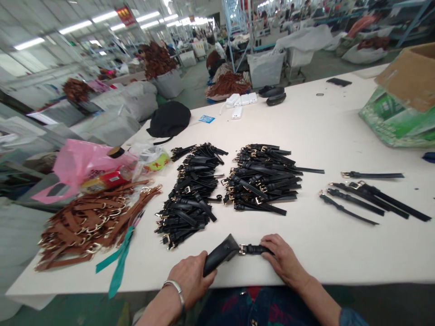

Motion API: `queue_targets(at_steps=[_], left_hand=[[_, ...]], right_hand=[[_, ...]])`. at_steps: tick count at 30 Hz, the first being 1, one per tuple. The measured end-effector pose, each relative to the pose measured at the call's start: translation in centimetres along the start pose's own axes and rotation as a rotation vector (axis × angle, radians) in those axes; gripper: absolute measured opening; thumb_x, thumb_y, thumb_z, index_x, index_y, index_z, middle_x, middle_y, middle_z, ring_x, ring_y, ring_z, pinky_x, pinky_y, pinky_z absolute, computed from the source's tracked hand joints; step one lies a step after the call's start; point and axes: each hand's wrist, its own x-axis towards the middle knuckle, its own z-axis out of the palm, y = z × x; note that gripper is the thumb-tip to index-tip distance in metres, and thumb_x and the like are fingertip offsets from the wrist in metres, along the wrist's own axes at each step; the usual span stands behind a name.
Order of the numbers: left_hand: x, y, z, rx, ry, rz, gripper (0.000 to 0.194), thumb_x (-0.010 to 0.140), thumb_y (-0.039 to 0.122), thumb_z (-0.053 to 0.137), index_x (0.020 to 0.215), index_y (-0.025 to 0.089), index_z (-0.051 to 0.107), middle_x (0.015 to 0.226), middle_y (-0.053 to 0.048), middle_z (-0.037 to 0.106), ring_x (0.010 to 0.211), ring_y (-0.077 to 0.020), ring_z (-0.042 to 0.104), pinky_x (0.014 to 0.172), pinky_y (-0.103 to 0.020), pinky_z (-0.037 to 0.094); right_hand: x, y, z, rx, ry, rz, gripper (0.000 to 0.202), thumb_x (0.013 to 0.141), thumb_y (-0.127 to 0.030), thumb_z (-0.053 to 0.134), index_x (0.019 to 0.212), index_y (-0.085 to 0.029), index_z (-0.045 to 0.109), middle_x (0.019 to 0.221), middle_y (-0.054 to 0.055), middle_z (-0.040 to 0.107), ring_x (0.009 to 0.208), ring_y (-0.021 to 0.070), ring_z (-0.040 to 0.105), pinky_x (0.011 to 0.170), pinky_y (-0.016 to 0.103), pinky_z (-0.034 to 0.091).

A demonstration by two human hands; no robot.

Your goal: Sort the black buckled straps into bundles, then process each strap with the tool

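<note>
My left hand (190, 273), with a silver bangle at the wrist, is closed around the handle of a black handheld tool (221, 254) whose wider end points up and to the right. That end sits right beside the gold buckle of a short black buckle strap (253, 249); whether they touch I cannot tell. At the strap's other end, my right hand (281, 258) pinches it near the table surface, its fingers hiding the tail. Beyond my hands lie a left pile of black buckle straps (195, 181) and a right pile of the same straps (263, 179).
Several separate black straps (374, 199) lie at right on the white table (316, 244). Brown straps (84, 222), a teal ribbon (119, 262) and a pink bag (81, 165) occupy the left. Farther back are a black cap (170, 119), white devices (237, 112) and a green carton (394, 113).
</note>
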Motion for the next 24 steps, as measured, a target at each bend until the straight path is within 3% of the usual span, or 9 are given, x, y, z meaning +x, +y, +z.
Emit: queue_targets(at_steps=[4,7,11,15,20,24], left_hand=[[-1.2,-0.8,0.0,-0.072,0.052,-0.059,0.029,0.080,0.042,0.043,0.093,0.021,0.058,0.082,-0.008,0.068,0.078,-0.0234,0.064,0.066,-0.030,0.044],[-1.8,-0.8,0.0,-0.173,0.074,-0.062,0.026,0.081,0.041,0.042,0.088,0.022,0.058,0.078,-0.006,0.068,0.073,-0.0207,0.064,0.062,-0.026,0.042],[-2.0,-0.7,0.4,-0.202,0.101,-0.038,0.025,0.081,0.042,0.043,0.087,0.022,0.058,0.075,-0.005,0.068,0.071,-0.0212,0.064,0.060,-0.027,0.040],[-1.8,-1.5,0.7,-0.157,0.108,-0.028,0.027,0.080,0.043,0.045,0.091,0.022,0.058,0.077,-0.007,0.068,0.071,-0.0234,0.064,0.060,-0.028,0.040],[-2.3,-3.0,0.7,-0.181,0.076,-0.024,0.028,0.080,0.044,0.044,0.092,0.023,0.057,0.076,-0.007,0.067,0.071,-0.0239,0.063,0.060,-0.029,0.040],[-3.3,-3.4,0.5,-0.194,0.043,0.053,0.027,0.079,0.045,0.046,0.091,0.024,0.057,0.078,-0.005,0.068,0.075,-0.0238,0.063,0.062,-0.029,0.039]], right_hand=[[0.4,-0.8,-0.6,0.167,0.054,0.182,0.022,0.087,-0.031,0.048,0.100,-0.020,0.062,0.103,0.010,0.061,0.096,0.0228,0.057,0.088,0.040,0.045],[0.8,-1.7,-0.9,0.407,0.020,0.444,0.035,0.086,-0.046,0.047,0.095,-0.017,0.063,0.085,0.008,0.065,0.072,0.0194,0.062,0.067,0.032,0.050],[1.1,-2.7,-0.6,0.758,-0.070,0.685,0.051,0.080,-0.061,0.045,0.094,-0.013,0.059,0.067,0.005,0.066,0.048,0.0133,0.058,0.041,0.022,0.035],[1.2,-3.6,-0.1,0.898,-0.109,0.785,0.048,0.076,-0.061,0.050,0.079,-0.013,0.056,0.057,0.003,0.063,0.040,0.0095,0.054,0.036,0.018,0.027],[1.2,-4.1,0.8,0.922,-0.135,0.802,0.047,0.078,-0.058,0.049,0.087,-0.013,0.057,0.053,0.000,0.061,0.037,0.0085,0.051,0.035,0.017,0.026],[1.4,-4.6,1.5,0.866,-0.180,0.758,0.052,0.078,-0.059,0.048,0.099,-0.012,0.057,0.053,-0.001,0.061,0.037,0.0096,0.051,0.035,0.018,0.025]])
